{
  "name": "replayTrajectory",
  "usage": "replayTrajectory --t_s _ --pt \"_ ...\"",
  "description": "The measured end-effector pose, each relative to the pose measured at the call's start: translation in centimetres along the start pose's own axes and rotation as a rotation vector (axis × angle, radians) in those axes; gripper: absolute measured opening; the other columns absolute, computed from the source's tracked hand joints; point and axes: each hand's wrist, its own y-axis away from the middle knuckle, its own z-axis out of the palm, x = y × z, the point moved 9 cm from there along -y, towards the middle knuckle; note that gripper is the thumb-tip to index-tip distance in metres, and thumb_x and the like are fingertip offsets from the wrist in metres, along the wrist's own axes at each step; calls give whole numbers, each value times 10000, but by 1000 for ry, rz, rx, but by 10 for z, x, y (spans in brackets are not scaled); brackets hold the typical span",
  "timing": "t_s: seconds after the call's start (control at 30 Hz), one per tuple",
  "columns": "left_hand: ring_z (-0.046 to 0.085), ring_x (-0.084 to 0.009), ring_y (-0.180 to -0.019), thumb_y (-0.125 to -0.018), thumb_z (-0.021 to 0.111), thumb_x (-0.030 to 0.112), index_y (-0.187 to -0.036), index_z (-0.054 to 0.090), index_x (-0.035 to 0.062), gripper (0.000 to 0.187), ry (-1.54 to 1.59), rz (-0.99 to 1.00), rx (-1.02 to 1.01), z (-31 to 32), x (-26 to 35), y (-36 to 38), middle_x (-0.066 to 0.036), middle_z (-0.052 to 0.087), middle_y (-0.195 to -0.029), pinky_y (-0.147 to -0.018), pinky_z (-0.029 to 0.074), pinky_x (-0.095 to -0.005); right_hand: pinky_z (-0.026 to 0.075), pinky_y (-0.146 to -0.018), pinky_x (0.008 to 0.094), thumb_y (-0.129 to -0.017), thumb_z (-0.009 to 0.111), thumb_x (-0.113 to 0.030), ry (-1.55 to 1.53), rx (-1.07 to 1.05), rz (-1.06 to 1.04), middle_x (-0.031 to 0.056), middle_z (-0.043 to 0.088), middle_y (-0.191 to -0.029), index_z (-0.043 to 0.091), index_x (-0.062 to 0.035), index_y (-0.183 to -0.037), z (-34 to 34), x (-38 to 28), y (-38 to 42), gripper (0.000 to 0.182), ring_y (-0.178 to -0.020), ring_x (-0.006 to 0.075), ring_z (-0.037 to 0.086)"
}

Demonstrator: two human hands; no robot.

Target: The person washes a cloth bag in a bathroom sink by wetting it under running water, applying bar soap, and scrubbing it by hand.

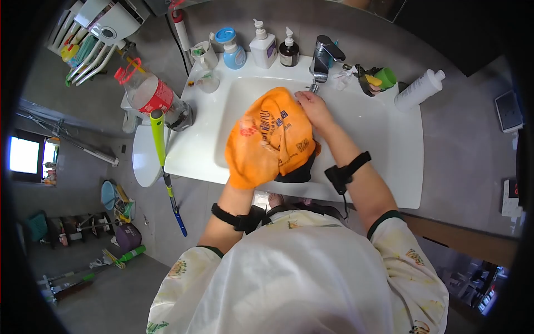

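Observation:
An orange cloth (pixel 272 139) with dark printed characters, a red mark and a square code is held up over the white sink (pixel 367 139). A black fabric part (pixel 298 172) shows below its lower right edge. My left forearm runs up under the cloth, which covers my left hand and hides its fingers. At the cloth's upper right edge, my right hand (pixel 315 113) is closed, fingertips on the fabric, just below the chrome faucet (pixel 322 58). Black straps go round both my forearms.
Along the sink's back stand a blue-topped bottle (pixel 234 55), a white pump bottle (pixel 263 47), a dark pump bottle (pixel 289 51) and a cup (pixel 204 55). A large plastic bottle (pixel 153 97) is at left, a white bottle (pixel 421 89) at right. A green-handled tool (pixel 158 136) leans by the left edge.

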Motion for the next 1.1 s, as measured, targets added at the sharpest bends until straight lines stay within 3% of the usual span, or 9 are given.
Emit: replayTrajectory --t_s 0.07,0.17,0.23,0.4,0.47,0.6,0.7,0.87,1.1 --pt "580 -225 -1014 -807 677 111 -1211 460 -30 480 435 -108 78 4 10 -1 -112 587 -1134 -851 471 -310 480 -675 242 -945 543 -249 -502 -410 389 11 623 -876 606 -38 -1015 18 -5 31 232 -744 80 567" --pt "616 -202 -874 -836 646 92 -1129 536 -49 343 -718 436 78 -2 83 -1 -86 636 -987 -761 505 -314 475 -696 220 -945 563 -279 -641 -543 234 -19 614 -871 607 -44 -1020 3 -69 76 251 -762 51 563" --pt "617 -186 -858 -859 629 121 -1101 562 -50 303 -960 641 57 21 126 9 -73 646 -953 -757 504 -307 456 -710 203 -924 602 -239 -574 -436 -5 -33 590 -854 612 -55 -981 -40 -113 73 193 -774 34 544" --pt "534 -184 -1107 -964 479 299 -1235 504 24 387 78 117 -212 30 150 -36 -118 578 -1180 -953 417 -315 438 -770 215 -920 574 -168 -358 -305 -533 -4 559 -859 591 -45 -938 -131 -271 97 126 -816 81 534" --pt "535 -185 -1108 -964 479 299 -1237 502 25 388 66 104 -271 28 169 -47 -117 577 -1182 -952 419 -317 476 -818 252 -911 568 -142 -576 -50 -511 31 614 -946 595 -28 -1020 -156 -319 119 160 -880 124 591" --pt "535 -188 -1108 -965 477 299 -1240 499 26 388 -289 59 -256 -10 169 -68 -117 575 -1187 -951 421 -319 476 -966 381 -985 419 -191 -684 -354 -444 152 559 -1245 475 -20 -1290 -178 -335 115 354 -1131 249 568" --pt "536 -190 -1109 -965 476 299 -1242 497 27 389 -588 -91 -151 -47 91 -58 -116 574 -1190 -951 422 -321 493 -823 265 -894 587 -134 -614 -204 -312 54 629 -1003 590 -19 -1062 -150 -278 73 204 -901 138 611" --pt "537 -194 -1110 -965 474 299 -1246 494 29 390 63 -339 -223 -6 -57 19 -115 572 -1195 -950 425 -325 478 -766 243 -891 607 -161 -379 -149 234 10 622 -894 601 -59 -998 -100 -76 40 148 -833 106 591" --pt "538 -199 -1111 -965 472 298 -1252 489 32 391 460 -307 -101 -5 -72 24 -114 569 -1203 -948 429 -330 462 -771 281 -869 636 -194 -6 -42 239 23 616 -889 622 -39 -835 -93 -5 58 160 -847 151 581"
